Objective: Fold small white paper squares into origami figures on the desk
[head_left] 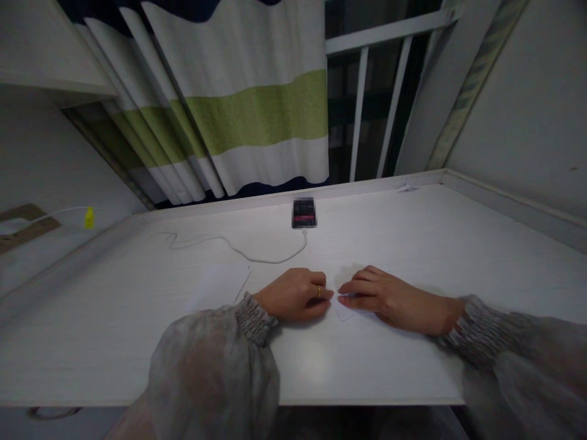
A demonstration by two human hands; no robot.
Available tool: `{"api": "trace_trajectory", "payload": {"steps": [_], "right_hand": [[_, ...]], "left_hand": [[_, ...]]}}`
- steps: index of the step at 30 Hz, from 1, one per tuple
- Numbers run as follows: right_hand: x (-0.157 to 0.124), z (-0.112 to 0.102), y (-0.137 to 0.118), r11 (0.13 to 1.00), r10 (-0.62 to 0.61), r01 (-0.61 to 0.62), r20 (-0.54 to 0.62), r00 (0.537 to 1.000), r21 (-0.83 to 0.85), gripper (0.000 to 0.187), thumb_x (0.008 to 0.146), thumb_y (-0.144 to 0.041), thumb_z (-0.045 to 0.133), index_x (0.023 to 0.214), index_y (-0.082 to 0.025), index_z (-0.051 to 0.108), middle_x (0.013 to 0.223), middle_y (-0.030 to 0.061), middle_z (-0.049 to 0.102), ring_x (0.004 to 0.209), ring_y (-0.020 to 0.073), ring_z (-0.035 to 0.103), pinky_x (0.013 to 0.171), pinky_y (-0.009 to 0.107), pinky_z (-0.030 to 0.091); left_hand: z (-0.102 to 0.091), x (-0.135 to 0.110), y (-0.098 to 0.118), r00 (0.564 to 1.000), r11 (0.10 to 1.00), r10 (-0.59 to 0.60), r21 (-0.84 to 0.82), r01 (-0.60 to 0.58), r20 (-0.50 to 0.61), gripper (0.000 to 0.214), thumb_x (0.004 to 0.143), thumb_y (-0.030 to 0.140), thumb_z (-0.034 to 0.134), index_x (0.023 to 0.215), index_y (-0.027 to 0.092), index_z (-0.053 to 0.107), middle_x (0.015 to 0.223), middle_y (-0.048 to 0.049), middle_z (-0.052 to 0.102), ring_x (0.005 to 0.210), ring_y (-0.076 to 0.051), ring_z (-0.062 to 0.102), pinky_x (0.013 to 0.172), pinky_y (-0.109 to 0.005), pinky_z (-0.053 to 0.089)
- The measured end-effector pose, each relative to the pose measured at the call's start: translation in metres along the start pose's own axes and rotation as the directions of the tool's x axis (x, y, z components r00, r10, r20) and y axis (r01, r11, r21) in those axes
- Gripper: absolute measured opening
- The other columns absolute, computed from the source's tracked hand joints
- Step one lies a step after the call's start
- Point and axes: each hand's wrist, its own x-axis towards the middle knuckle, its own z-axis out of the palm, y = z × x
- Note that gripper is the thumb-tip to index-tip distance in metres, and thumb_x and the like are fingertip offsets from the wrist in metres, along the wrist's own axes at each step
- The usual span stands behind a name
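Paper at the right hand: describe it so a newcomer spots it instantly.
On the white table, find the right hand. The small paper lies partly under its fingers, a corner showing. Fingers cover it, unlike the sheet beside the left sleeve.

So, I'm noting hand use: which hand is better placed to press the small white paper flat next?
Probably the right hand: its fingers appear to lie across the small white paper, whereas the left hand reaches only about its left edge.
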Motion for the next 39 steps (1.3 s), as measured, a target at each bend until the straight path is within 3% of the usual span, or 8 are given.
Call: {"api": "trace_trajectory", "payload": {"steps": [11,21,27,33,39], "right_hand": [[-0.005,0.002,0.001,1.0,0.0,0.0,0.01,1.0,-0.014,0.04,0.081,-0.004,0.037,0.116,-0.014,0.053,0.104,0.0096,0.062,0.091,0.0198,0.051,0.08,0.039,0.039],[-0.001,0.0,-0.001,1.0,0.023,-0.022,0.066,0.998,-0.014,0.036,0.082,-0.007,0.041,0.114,-0.016,0.054,0.105,0.0068,0.062,0.089,0.0194,0.051,0.082,0.038,0.038],[-0.002,-0.002,-0.003,0.997,0.008,-0.004,0.053,0.999,-0.075,0.033,0.084,-0.009,0.04,0.113,-0.014,0.054,0.102,0.0077,0.063,0.087,0.0194,0.052,0.079,0.037,0.041],[-0.003,0.0,-0.004,0.996,0.027,-0.029,-0.023,0.999,-0.083,0.033,0.085,-0.01,0.037,0.114,-0.012,0.053,0.103,0.0111,0.061,0.09,0.0194,0.053,0.08,0.038,0.042],[-0.004,0.002,-0.002,0.997,0.029,-0.03,-0.013,1.0,-0.076,0.031,0.087,-0.013,0.037,0.114,-0.013,0.053,0.103,0.0107,0.06,0.089,0.0194,0.051,0.08,0.038,0.042]], "left_hand": [[-0.003,-0.003,-0.006,0.995,0.993,-0.066,-0.088,0.073,0.079,0.026,0.082,0.027,0.046,0.098,0.018,0.064,0.079,-0.0035,0.055,0.07,-0.011,0.052,0.065,-0.023,0.041],[-0.002,-0.001,0.005,0.997,0.998,-0.019,0.069,0.014,0.072,0.033,0.083,0.032,0.041,0.11,0.019,0.055,0.083,-0.0046,0.055,0.069,-0.014,0.052,0.064,-0.026,0.041],[-0.004,0.002,0.009,0.994,0.978,0.02,0.206,-0.042,0.107,0.033,0.085,0.034,0.037,0.105,0.016,0.056,0.077,-0.0046,0.056,0.064,-0.014,0.051,0.06,-0.028,0.039],[-0.003,0.002,0.01,0.995,0.98,0.003,0.195,-0.023,0.1,0.032,0.084,0.035,0.039,0.104,0.016,0.055,0.078,-0.0041,0.056,0.064,-0.014,0.051,0.059,-0.029,0.039],[-0.003,0.001,0.009,0.995,0.984,0.011,0.175,-0.028,0.095,0.032,0.084,0.036,0.039,0.103,0.016,0.055,0.08,-0.004,0.056,0.065,-0.013,0.051,0.059,-0.029,0.039]]}}
